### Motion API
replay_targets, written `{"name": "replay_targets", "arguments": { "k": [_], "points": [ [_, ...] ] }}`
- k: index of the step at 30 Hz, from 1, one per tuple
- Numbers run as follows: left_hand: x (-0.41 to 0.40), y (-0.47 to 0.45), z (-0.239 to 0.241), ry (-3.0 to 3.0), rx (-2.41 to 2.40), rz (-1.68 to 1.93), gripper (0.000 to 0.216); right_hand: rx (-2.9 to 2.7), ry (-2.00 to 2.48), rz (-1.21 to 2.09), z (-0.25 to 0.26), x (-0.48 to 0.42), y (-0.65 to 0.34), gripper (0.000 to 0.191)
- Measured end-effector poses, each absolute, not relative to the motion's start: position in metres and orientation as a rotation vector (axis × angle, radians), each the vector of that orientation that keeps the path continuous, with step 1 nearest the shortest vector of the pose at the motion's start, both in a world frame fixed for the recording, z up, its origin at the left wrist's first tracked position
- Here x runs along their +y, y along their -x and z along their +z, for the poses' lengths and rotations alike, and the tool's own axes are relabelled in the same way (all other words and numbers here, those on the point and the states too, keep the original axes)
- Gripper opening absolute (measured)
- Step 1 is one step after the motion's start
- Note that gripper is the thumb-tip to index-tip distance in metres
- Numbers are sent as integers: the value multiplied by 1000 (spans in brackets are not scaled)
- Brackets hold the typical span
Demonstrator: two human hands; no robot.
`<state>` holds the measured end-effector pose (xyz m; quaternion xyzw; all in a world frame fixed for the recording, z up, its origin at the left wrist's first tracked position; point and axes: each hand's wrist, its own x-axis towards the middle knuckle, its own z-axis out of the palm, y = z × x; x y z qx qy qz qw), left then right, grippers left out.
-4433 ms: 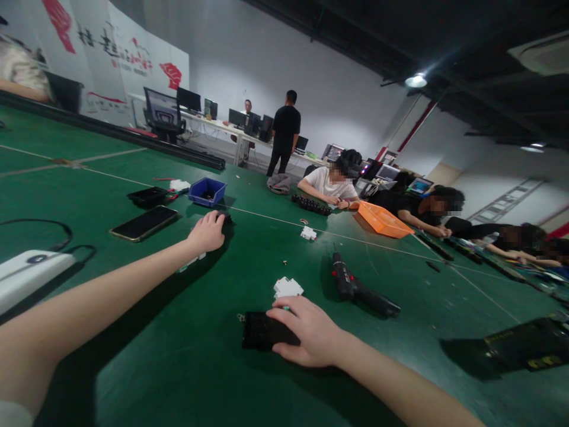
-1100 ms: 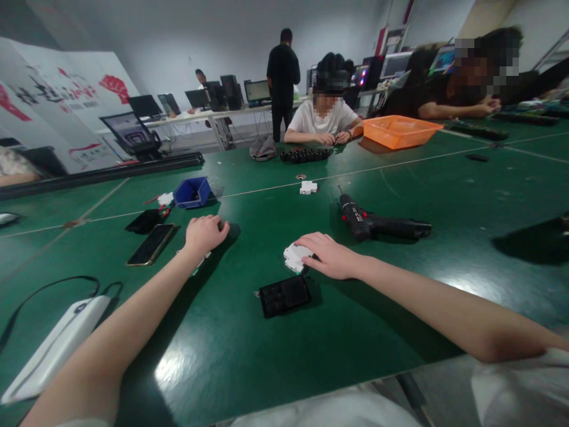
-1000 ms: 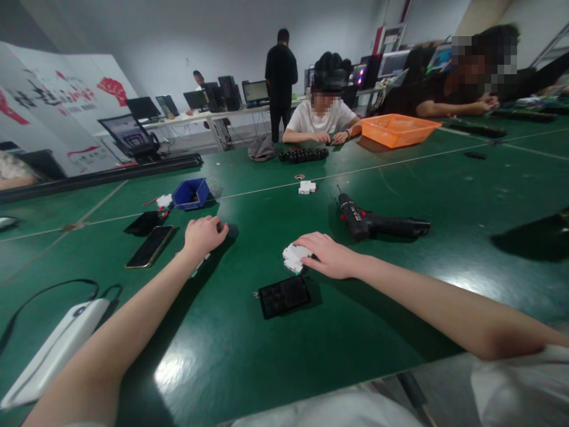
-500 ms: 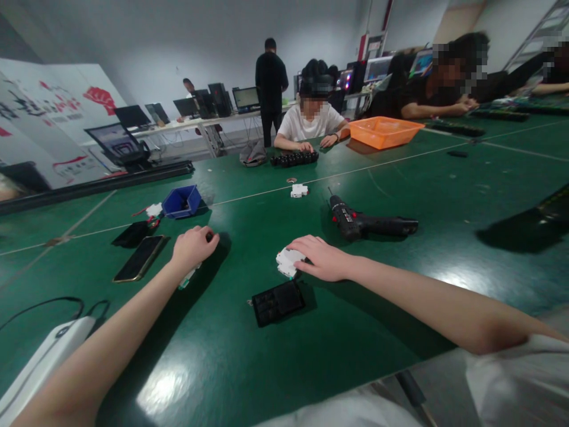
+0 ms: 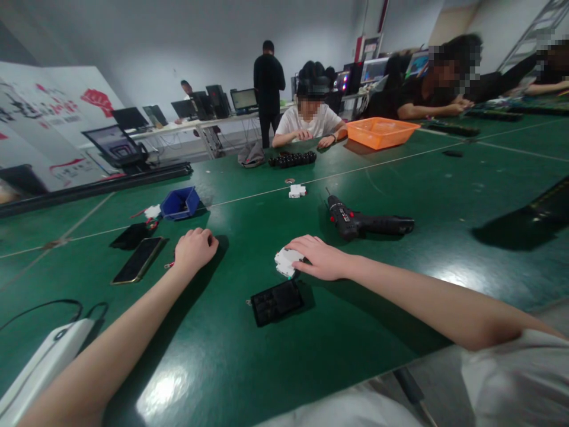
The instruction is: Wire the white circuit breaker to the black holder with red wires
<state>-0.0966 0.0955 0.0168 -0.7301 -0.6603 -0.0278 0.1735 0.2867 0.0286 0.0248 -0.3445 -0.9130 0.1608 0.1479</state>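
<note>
My right hand (image 5: 320, 257) lies over a white circuit breaker (image 5: 286, 261) on the green table, fingers on its far side and thumb on its near side. Just below it is a black plastic case (image 5: 276, 301) with a recessed face. My left hand (image 5: 195, 249) is curled on the table, its fingertips turned out of sight. A small red and silver bit sticks out beside the left wrist; what it belongs to is hidden. Left of that hand lies a phone (image 5: 138, 260). Farther off sits another white breaker (image 5: 297, 191).
A black cordless drill (image 5: 367, 223) lies beyond my right hand. At the left are a blue bin (image 5: 180, 203), a black pouch (image 5: 132, 235) and a white power strip (image 5: 48, 362). An orange basket (image 5: 381, 133) stands near a seated person across the table.
My left hand has turned slightly; the green and white piece under its wrist is out of sight, and a red bit shows instead. My right hand stays on the breaker.
</note>
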Motion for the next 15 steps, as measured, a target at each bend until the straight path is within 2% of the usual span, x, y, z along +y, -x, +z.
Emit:
{"name": "replay_targets", "arguments": {
  "k": [9, 15],
  "points": [
    [95, 96, 17, 2048, -1874, -88, 44, -2618, 987, 439, 23, 30, -286, 47],
    [82, 97, 35, 2089, -1744, -127, 43, -2599, 974, 449, 22, 30, -288, 44]
  ]
}}
